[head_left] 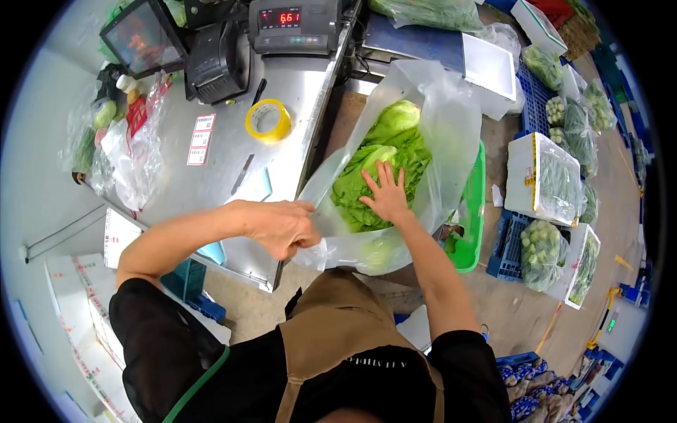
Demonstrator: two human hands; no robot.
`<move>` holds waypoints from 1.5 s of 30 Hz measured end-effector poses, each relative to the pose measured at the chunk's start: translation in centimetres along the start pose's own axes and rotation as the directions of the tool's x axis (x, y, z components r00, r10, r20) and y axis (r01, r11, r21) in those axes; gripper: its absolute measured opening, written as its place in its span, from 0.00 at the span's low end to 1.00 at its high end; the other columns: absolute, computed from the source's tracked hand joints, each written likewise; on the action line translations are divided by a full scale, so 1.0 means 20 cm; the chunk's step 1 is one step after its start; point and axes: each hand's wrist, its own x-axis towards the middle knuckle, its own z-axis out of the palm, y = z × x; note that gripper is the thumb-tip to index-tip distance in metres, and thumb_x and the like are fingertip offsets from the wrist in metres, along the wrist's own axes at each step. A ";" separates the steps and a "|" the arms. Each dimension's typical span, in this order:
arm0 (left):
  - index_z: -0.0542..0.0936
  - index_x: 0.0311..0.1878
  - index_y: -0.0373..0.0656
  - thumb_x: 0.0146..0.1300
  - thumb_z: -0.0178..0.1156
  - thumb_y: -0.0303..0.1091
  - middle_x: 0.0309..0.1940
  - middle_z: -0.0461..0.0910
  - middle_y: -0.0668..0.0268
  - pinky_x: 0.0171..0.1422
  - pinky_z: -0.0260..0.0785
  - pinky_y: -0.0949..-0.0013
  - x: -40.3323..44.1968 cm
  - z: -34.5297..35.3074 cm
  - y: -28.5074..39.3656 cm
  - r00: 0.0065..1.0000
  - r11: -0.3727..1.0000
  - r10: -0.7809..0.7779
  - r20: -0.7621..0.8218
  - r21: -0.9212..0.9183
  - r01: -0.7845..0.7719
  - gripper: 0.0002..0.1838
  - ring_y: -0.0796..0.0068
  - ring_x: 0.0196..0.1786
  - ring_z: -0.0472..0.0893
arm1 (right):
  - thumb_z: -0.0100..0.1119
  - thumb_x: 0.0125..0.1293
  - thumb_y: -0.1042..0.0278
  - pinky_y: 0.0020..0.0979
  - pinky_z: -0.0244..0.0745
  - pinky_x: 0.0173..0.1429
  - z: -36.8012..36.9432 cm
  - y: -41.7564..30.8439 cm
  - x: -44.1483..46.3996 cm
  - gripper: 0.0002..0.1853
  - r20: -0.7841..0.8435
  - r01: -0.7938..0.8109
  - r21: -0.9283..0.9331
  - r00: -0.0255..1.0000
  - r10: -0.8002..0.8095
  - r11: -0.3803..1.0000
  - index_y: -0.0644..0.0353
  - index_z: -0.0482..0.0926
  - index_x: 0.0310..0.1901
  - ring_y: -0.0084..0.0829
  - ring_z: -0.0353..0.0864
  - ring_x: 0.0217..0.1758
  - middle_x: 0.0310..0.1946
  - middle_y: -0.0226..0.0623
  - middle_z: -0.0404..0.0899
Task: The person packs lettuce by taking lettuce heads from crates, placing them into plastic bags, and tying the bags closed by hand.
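Lettuce (352, 187) lay in clear bag (451, 102); right hand (386, 194) splayed on top, gripping nothing; left hand (282, 229) curled tight on bag edge. Light pressure seemed best against bruising.

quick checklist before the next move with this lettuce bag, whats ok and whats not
1. Lettuce inside the plastic bag: ok, leafy heads lie within it.
2. Right hand on the lettuce: ok, fingers spread over the leaves.
3. Left hand at the bag's edge: ok, fingers curled there.
4. Bag closed: not ok, its mouth is open.
5. Bag supported underneath: cannot tell, its underside is hidden.
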 end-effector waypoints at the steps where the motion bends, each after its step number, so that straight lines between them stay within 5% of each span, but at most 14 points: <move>1: 0.75 0.23 0.39 0.47 0.62 0.31 0.17 0.75 0.58 0.52 0.65 0.61 -0.02 -0.03 0.03 0.999 0.998 -0.021 -0.033 -0.052 0.019 0.07 0.53 0.32 0.75 | 0.45 0.63 0.34 0.63 0.33 0.72 0.01 0.00 -0.01 0.37 0.002 -0.008 -0.019 1.000 0.008 1.000 0.36 0.54 0.71 0.45 0.39 0.77 0.73 0.46 0.45; 5: 0.78 0.30 0.39 0.50 0.67 0.41 0.18 0.75 0.57 0.58 0.62 0.56 -0.12 -0.12 0.13 0.942 0.962 -0.256 -0.215 0.038 0.270 0.14 0.52 0.31 0.75 | 0.47 0.62 0.34 0.63 0.35 0.72 -0.05 0.02 -0.03 0.37 -0.008 0.015 0.059 1.000 -0.014 0.998 0.36 0.55 0.71 0.46 0.42 0.76 0.73 0.46 0.46; 13: 0.79 0.30 0.41 0.41 0.64 0.23 0.30 0.74 0.61 0.66 0.56 0.46 0.04 -0.15 0.38 0.950 0.914 -0.018 -0.312 0.380 0.142 0.09 0.58 0.41 0.75 | 0.63 0.56 0.58 0.48 0.64 0.62 -0.30 -0.22 -0.29 0.29 -0.242 0.088 0.645 0.966 0.094 0.759 0.48 0.68 0.61 0.51 0.66 0.61 0.59 0.51 0.64; 19: 0.73 0.53 0.40 0.45 0.62 0.20 0.51 0.72 0.58 0.71 0.50 0.49 0.43 0.05 0.67 0.981 0.751 -0.089 -0.174 0.635 0.181 0.27 0.53 0.60 0.68 | 0.57 0.56 0.68 0.43 0.70 0.52 -0.33 -0.47 -1.26 0.17 -0.741 0.004 0.560 0.449 0.499 0.828 0.58 0.74 0.48 0.47 0.72 0.51 0.50 0.46 0.69; 22: 0.71 0.57 0.40 0.48 0.62 0.21 0.55 0.71 0.56 0.71 0.50 0.48 0.74 0.19 0.97 0.971 0.744 0.202 -0.126 0.665 -0.068 0.28 0.51 0.61 0.67 | 0.56 0.51 0.73 0.42 0.71 0.51 -0.15 -0.56 -2.00 0.17 -0.592 -0.414 0.650 0.250 0.766 0.637 0.61 0.74 0.45 0.49 0.72 0.48 0.43 0.49 0.72; 25: 0.73 0.56 0.38 0.52 0.61 0.22 0.53 0.74 0.52 0.67 0.57 0.53 1.12 0.43 1.34 0.922 0.821 0.385 0.054 0.437 -0.368 0.25 0.48 0.58 0.70 | 0.60 0.57 0.65 0.47 0.62 0.64 0.09 -0.87 -2.71 0.25 0.009 -0.455 0.863 -0.422 0.906 -0.221 0.63 0.69 0.57 0.55 0.67 0.59 0.54 0.52 0.71; 26: 0.74 0.54 0.37 0.52 0.62 0.23 0.51 0.75 0.51 0.63 0.61 0.55 1.26 0.57 1.45 0.892 0.825 0.436 0.118 0.343 -0.448 0.23 0.47 0.56 0.71 | 0.63 0.56 0.63 0.46 0.63 0.62 0.42 -1.02 -2.93 0.27 -0.218 -0.703 0.636 -0.560 0.799 -0.319 0.62 0.69 0.57 0.55 0.67 0.59 0.55 0.52 0.70; 30: 0.75 0.51 0.40 0.54 0.63 0.31 0.45 0.79 0.52 0.53 0.69 0.58 1.76 1.35 1.81 0.714 0.798 0.515 0.474 0.039 -0.601 0.20 0.50 0.48 0.78 | 0.67 0.51 0.65 0.46 0.65 0.58 0.46 -1.54 -3.55 0.32 -0.128 -0.405 0.425 -0.912 0.390 -0.809 0.66 0.67 0.57 0.52 0.67 0.58 0.54 0.51 0.68; 33: 0.75 0.51 0.34 0.60 0.59 0.40 0.45 0.80 0.51 0.53 0.71 0.60 2.05 2.15 1.84 0.529 0.858 0.457 0.715 -0.198 -0.473 0.21 0.55 0.48 0.80 | 0.70 0.49 0.66 0.49 0.60 0.63 0.61 -1.71 -3.82 0.36 -0.179 -0.762 0.275 -0.640 0.748 -0.586 0.66 0.65 0.60 0.55 0.61 0.63 0.58 0.54 0.63; 36: 0.70 0.60 0.32 0.58 0.60 0.52 0.52 0.75 0.42 0.60 0.67 0.57 2.06 2.87 1.80 0.502 0.747 0.350 0.791 0.087 -0.659 0.35 0.49 0.55 0.76 | 0.73 0.47 0.57 0.51 0.57 0.66 0.70 -1.63 -4.09 0.46 -0.002 -0.799 0.381 -0.504 0.864 -0.465 0.63 0.59 0.65 0.57 0.58 0.66 0.63 0.56 0.59; 38: 0.73 0.58 0.38 0.57 0.61 0.49 0.49 0.78 0.46 0.57 0.68 0.56 1.93 3.12 1.82 0.296 0.718 0.230 0.927 0.044 -0.695 0.31 0.50 0.53 0.77 | 0.75 0.41 0.50 0.53 0.57 0.66 0.75 -1.57 -4.16 0.56 0.137 -0.840 0.356 -0.386 0.912 -0.409 0.59 0.52 0.69 0.57 0.55 0.69 0.66 0.57 0.53; 40: 0.79 0.49 0.44 0.54 0.61 0.46 0.45 0.81 0.54 0.51 0.70 0.56 1.67 3.24 1.77 0.044 0.631 0.445 0.894 -0.279 -0.724 0.22 0.53 0.47 0.80 | 0.77 0.36 0.43 0.54 0.57 0.67 0.77 -1.54 -4.21 0.65 0.294 -0.871 0.324 -0.279 0.914 -0.370 0.55 0.45 0.72 0.57 0.52 0.70 0.69 0.58 0.47; 43: 0.84 0.38 0.44 0.53 0.59 0.40 0.35 0.83 0.56 0.47 0.71 0.59 1.37 3.09 1.85 -0.438 0.713 0.362 0.823 -0.547 -0.438 0.14 0.59 0.41 0.81 | 0.79 0.28 0.38 0.53 0.61 0.64 0.73 -1.57 -4.22 0.76 0.561 -0.918 0.216 -0.163 0.812 -0.333 0.48 0.33 0.74 0.57 0.56 0.69 0.72 0.59 0.38; 45: 0.83 0.39 0.41 0.54 0.55 0.37 0.33 0.83 0.55 0.46 0.71 0.60 1.36 3.07 1.84 -0.508 0.759 0.269 0.818 -0.505 -0.410 0.14 0.58 0.41 0.81 | 0.79 0.28 0.39 0.49 0.64 0.61 0.61 -1.57 -4.27 0.76 0.733 -0.939 0.187 -0.061 0.677 -0.288 0.47 0.32 0.74 0.56 0.64 0.64 0.72 0.61 0.37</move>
